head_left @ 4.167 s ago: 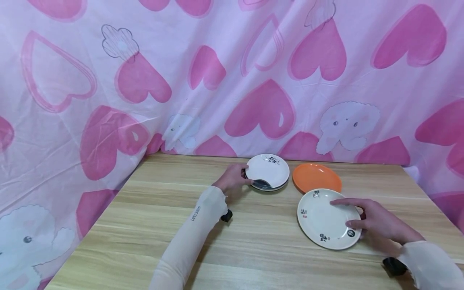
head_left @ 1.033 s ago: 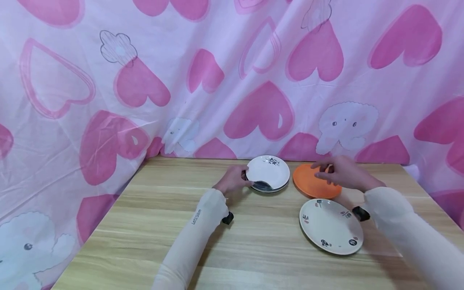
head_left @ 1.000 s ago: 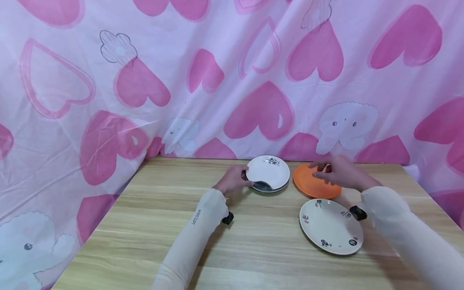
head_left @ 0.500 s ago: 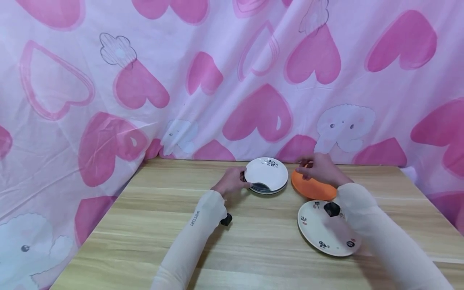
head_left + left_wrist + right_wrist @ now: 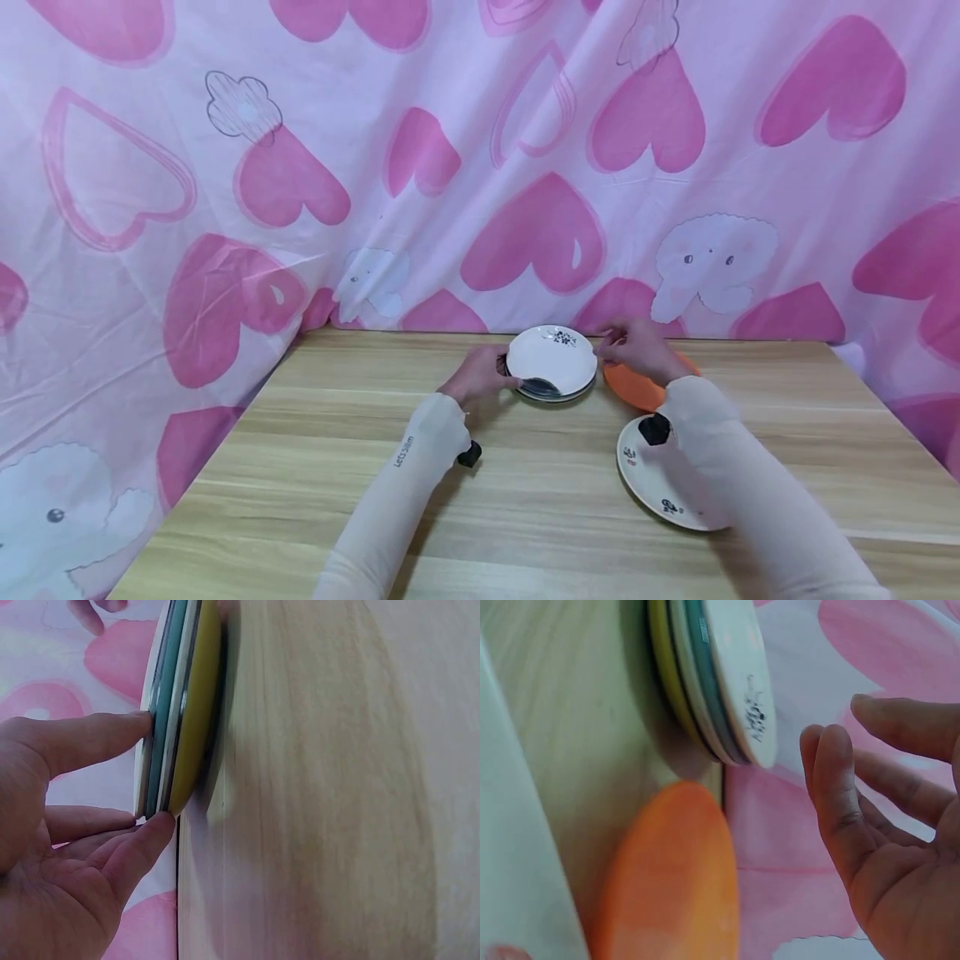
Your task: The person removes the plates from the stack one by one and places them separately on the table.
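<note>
A stack of small plates (image 5: pixel 552 360) stands near the back of the table, topped by a white plate with a dark floral print. Teal, pale and yellow rims show beneath it in the left wrist view. My left hand (image 5: pixel 67 855) holds the stack's left edge, thumb and fingers set against the rims. At the other side, my right hand (image 5: pixel 641 350) hovers over the orange plate (image 5: pixel 637 390), close to the stack's right rim. Its fingers (image 5: pixel 836 772) are loosely bent, with a gap to the stack in the right wrist view and nothing held.
A larger cream plate (image 5: pixel 656 487) with small printed motifs lies in front of the orange plate, partly hidden by my right sleeve. The wooden table (image 5: pixel 360 383) meets a pink heart-patterned cloth (image 5: pixel 300 108) at its back edge.
My right hand has left the cream plate, crossed above the orange plate and moved left towards the stack. My left hand has stayed at the stack's left edge.
</note>
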A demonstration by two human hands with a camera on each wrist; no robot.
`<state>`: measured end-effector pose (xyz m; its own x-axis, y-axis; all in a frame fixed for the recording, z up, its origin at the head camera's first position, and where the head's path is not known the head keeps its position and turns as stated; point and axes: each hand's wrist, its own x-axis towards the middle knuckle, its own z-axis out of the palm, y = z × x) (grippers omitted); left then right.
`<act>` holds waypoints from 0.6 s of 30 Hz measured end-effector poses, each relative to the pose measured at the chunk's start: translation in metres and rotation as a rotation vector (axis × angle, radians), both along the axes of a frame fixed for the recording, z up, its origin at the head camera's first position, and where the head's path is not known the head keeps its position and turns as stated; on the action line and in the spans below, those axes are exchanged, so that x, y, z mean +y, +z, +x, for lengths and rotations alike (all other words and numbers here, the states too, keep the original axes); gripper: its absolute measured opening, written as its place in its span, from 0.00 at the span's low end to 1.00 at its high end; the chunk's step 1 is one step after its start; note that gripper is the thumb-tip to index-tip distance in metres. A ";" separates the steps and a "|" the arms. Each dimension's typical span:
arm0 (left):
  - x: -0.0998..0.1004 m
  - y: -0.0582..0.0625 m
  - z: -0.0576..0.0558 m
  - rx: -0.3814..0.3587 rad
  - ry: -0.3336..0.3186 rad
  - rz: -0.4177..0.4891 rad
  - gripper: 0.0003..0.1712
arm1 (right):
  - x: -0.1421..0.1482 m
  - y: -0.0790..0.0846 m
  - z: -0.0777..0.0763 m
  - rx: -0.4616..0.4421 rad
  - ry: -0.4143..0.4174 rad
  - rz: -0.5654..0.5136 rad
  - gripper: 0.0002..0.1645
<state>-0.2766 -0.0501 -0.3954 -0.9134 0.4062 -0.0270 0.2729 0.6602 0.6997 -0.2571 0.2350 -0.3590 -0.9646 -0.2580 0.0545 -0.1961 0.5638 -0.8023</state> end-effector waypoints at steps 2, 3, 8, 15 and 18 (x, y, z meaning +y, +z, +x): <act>0.000 0.000 0.000 -0.007 0.001 0.005 0.25 | -0.003 -0.004 -0.002 -0.015 -0.017 -0.004 0.27; 0.000 0.000 0.000 -0.009 0.001 0.006 0.24 | -0.004 -0.006 -0.002 -0.020 -0.031 0.003 0.28; -0.001 0.000 -0.001 -0.030 -0.001 0.032 0.23 | -0.011 -0.013 -0.005 -0.055 -0.078 0.007 0.31; -0.002 -0.003 -0.001 -0.022 0.004 0.028 0.28 | -0.016 -0.019 -0.007 -0.128 -0.117 0.037 0.32; -0.002 -0.003 -0.001 -0.013 0.003 0.017 0.27 | -0.018 -0.019 -0.007 -0.138 -0.129 0.054 0.33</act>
